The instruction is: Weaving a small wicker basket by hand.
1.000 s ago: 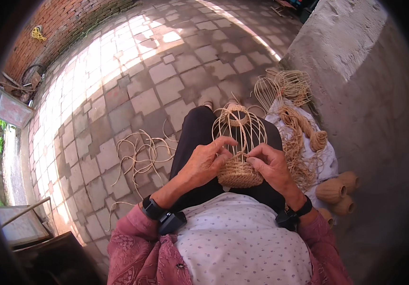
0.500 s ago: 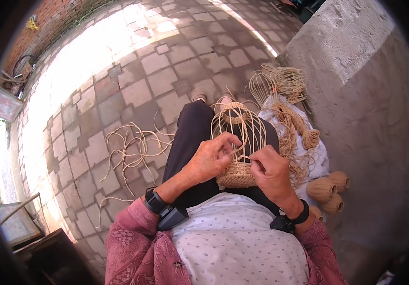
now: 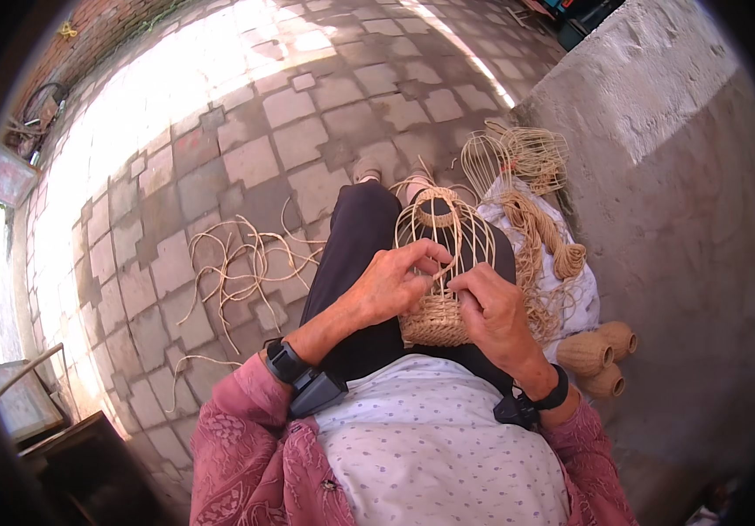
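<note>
We cannot see all of the basket (image 3: 440, 263), because our two hands cover the middle of it. It sits on our lap, on the dark trousers (image 3: 351, 254). Its bottom part is woven tight and looks bumpy and tan. Its top part is only thin bent sticks, like a little cage, tied in at a small ring on top.

Our left hand (image 3: 392, 282) is curled on the left side of the basket, and its fingertips pinch a thin pale strand. Our right hand (image 3: 491, 309) is curled on the right side, with its fingers bent against the sticks. We cannot tell if the right hand pinches the same strand, since the fingertips meet in a small, crowded spot.

The edges of the view are dark and round, so things there get cut off. A thing at the lower left is too dark to make out.

Loose strands (image 3: 237, 263) lie curly and thin on the stone floor (image 3: 219, 149) to our left. To our right, a thick bundle of fibre (image 3: 539, 237) lies on a white cloth (image 3: 570, 289). Just past it stand two empty stick frames (image 3: 517, 158). Three small finished baskets (image 3: 601, 351), round and tan, lie by the rough grey wall (image 3: 684, 175).
</note>
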{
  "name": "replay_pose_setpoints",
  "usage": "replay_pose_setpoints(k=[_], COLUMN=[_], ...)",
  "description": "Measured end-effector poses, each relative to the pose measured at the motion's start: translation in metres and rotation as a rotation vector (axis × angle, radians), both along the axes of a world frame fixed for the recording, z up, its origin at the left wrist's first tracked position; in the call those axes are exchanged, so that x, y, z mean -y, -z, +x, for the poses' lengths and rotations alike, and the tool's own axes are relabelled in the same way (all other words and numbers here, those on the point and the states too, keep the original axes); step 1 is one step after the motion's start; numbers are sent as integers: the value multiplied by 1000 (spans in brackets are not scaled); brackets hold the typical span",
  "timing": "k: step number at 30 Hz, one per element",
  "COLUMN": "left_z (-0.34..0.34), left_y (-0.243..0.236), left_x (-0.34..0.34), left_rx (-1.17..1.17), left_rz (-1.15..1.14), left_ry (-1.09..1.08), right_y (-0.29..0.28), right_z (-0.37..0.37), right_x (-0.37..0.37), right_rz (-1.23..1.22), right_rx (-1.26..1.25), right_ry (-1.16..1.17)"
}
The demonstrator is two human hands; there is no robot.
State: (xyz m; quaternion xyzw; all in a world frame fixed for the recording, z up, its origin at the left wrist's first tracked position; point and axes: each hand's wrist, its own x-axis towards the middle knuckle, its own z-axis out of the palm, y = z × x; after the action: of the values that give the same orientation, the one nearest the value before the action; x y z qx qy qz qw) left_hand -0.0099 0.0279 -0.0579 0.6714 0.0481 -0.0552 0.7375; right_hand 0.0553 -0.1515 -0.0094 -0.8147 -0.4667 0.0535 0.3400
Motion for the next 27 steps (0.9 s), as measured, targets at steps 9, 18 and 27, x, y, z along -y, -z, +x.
replay_pose_setpoints(k=[9,18,27], left_z=[6,6,6], left_y=[-2,3,0], left_x=[-6,-5,-5], left_rx=[-91,-118,-133], left_rz=[-142,-110,-133], left_ry=[231,229,227], right_y=[1,-2,27], right_z=[-2,30,77], right_x=[1,1,-22], right_rz=[65,18,-218], right_rx=[38,-391,-305], right_ry=[-37,306,224])
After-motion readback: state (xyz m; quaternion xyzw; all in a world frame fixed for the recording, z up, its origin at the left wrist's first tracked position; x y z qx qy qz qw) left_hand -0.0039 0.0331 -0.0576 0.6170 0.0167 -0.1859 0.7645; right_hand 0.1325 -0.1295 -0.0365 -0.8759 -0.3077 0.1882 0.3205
